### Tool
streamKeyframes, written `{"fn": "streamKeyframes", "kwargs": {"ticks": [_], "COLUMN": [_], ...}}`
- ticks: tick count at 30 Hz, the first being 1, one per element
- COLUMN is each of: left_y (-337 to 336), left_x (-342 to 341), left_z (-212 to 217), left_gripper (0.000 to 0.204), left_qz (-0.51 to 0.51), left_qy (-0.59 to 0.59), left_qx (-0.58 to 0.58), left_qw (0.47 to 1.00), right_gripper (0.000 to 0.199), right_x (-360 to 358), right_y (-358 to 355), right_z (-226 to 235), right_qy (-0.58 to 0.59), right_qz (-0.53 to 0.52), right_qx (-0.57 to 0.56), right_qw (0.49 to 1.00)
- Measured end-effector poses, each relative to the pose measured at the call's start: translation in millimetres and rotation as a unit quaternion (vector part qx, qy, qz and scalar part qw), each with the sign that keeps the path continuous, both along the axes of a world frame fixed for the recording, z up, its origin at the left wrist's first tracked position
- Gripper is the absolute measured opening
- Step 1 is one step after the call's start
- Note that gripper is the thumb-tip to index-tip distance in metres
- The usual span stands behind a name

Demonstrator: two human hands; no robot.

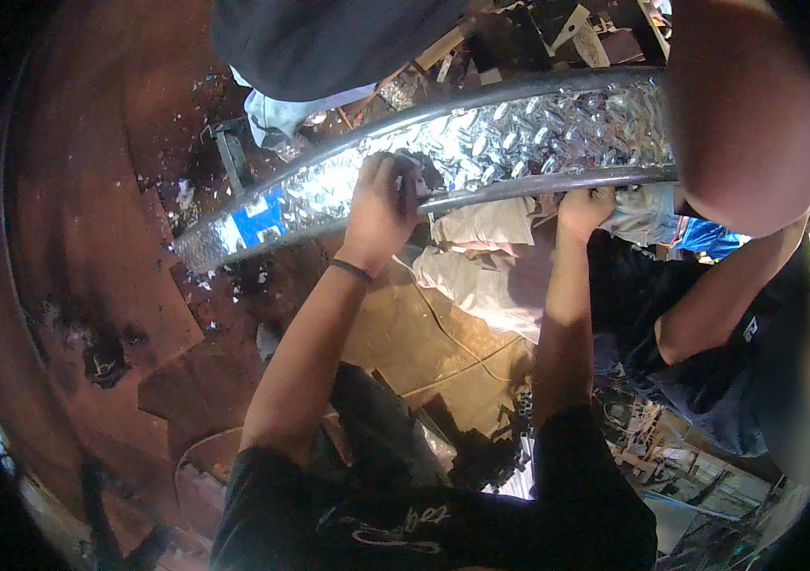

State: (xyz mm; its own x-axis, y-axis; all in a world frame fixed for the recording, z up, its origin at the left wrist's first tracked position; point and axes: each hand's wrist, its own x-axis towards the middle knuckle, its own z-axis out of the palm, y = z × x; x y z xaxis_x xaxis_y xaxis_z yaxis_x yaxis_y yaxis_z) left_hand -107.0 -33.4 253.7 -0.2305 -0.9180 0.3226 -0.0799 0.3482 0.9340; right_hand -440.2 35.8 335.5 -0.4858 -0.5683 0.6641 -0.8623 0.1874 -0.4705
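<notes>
A long, curved, shiny metal panel (529, 133) with an embossed pattern and dark rounded edges stretches across the upper middle. Near its narrow left end sits a blue and white patch (259, 218). My left hand (388, 205) lies against the panel's face, its fingers curled over something small and partly dark that I cannot make out. Just right of those fingers is a dark spot on the metal. Farther right, my right hand (584, 209) is closed round the panel's lower edge. Other people's limbs cover the panel's right end.
A person in a dark shirt (691, 295) is at the right, a bare arm (733, 290) bent near the panel. Dark grey clothing (338, 43) of someone else fills the top. Scraps (576, 33) lie behind the panel; pale cloth (481, 285) hangs below it. Rusty brown sheeting (81, 219) covers the left.
</notes>
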Motion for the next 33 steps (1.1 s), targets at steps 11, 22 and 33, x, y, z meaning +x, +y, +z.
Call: {"fn": "streamKeyframes", "kwargs": {"ticks": [11,22,33], "left_y": [-1,14,31], "left_x": [0,0,8], "left_z": [12,-6,-2], "left_gripper": [0.024,0.006,0.031], "left_qz": [0.050,0.081,0.123], "left_qy": [-0.062,0.014,0.037], "left_qx": [0.002,0.028,0.071], "left_qw": [0.997,0.996,0.989], "right_gripper": [0.026,0.023,0.024], "right_x": [9,-7,2], "right_y": [-16,-12,-9], "right_z": [0,-12,-4], "right_qy": [-0.067,-0.073,-0.117], "right_qz": [0.090,0.050,0.070], "right_qx": [-0.027,-0.006,-0.004], "right_qw": [0.993,0.996,0.991]}}
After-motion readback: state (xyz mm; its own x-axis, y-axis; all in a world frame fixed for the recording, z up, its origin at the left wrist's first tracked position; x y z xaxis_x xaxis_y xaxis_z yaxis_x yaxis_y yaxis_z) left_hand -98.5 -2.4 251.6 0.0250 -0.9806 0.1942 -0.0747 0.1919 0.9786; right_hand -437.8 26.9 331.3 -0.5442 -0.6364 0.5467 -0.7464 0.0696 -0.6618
